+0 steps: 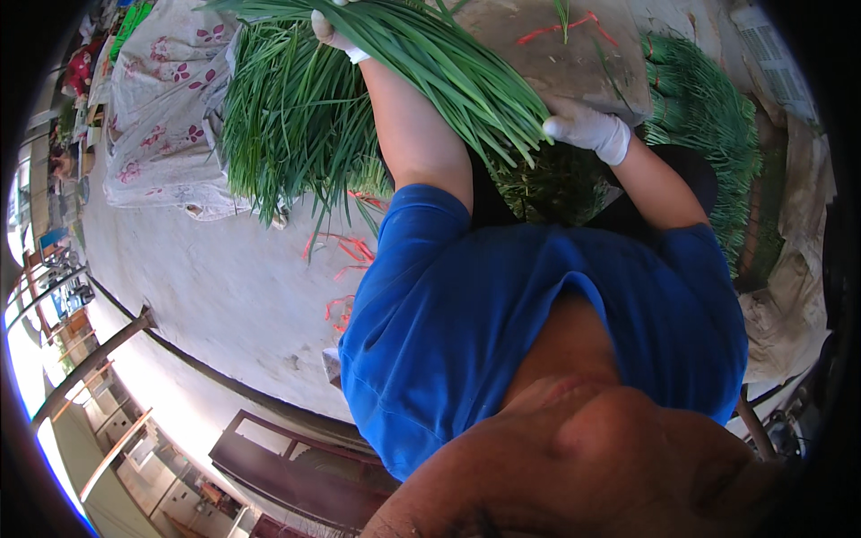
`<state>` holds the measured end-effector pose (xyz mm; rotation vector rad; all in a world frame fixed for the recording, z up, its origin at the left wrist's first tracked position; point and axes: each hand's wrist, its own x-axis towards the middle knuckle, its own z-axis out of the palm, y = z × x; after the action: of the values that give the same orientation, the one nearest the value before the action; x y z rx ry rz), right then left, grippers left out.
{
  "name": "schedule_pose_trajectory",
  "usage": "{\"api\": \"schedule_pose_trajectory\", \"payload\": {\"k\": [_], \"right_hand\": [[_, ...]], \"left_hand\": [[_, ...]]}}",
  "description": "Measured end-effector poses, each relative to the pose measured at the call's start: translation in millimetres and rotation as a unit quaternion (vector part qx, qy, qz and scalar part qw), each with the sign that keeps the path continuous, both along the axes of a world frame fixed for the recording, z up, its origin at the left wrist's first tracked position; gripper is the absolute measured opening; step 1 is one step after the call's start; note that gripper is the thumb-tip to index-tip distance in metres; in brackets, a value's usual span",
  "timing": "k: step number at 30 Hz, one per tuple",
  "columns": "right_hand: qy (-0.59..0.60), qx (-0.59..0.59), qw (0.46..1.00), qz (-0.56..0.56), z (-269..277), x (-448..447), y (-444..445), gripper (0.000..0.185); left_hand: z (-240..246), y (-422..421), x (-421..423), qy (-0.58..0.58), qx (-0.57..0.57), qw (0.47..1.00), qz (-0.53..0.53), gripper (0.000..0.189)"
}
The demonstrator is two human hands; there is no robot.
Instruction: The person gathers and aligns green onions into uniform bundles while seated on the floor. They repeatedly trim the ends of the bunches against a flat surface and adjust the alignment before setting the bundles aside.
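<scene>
A loose bundle of long, flat green leaves, like garlic chives (437, 74), slants across the top of the head view. My left hand (333, 30), in a white glove, grips it near the top edge, its fingers partly hidden by the leaves. At the lower right end of the bundle, my right hand (582, 128), also white-gloved, has its thumb against the pale stem ends; its other fingers are partly hidden. Below and left of the bundle lies a large heap of similar leaves (289, 107). A red tie (558, 28) lies on a brown board (491, 20), under a few loose leaves.
Tied green bunches (699, 134) are stacked at the right. A white cloth with a floral print (161, 121) lies left of the heap. Red ties (353, 249) are scattered on the grey floor (222, 269). A pale plastic crate (773, 60) stands at upper right.
</scene>
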<state>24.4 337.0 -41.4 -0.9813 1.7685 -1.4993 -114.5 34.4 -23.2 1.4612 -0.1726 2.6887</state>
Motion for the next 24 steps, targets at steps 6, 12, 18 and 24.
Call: {"api": "schedule_pose_trajectory", "payload": {"k": [6,12,18,24], "right_hand": [[-0.22,-0.085,0.966,-0.101,51.5,62.2,-49.1,0.107],[-0.132,-0.043,0.961,-0.238,32.1,96.1,-68.5,0.088],[-0.462,-0.092,0.865,-0.172,31.5,94.4,-62.6,0.032],[-0.414,-0.058,0.882,-0.218,40.5,95.3,-48.8,0.031]], "left_hand": [[-3.4,14.8,10.9,-0.045,0.003,0.999,0.001,0.045],[3.4,30.1,17.4,-0.072,0.005,0.997,0.012,0.042],[8.4,39.3,17.1,-0.094,-0.001,0.995,0.036,0.04],[50.2,55.9,49.1,-0.249,-0.101,0.962,0.057,0.046]]}}
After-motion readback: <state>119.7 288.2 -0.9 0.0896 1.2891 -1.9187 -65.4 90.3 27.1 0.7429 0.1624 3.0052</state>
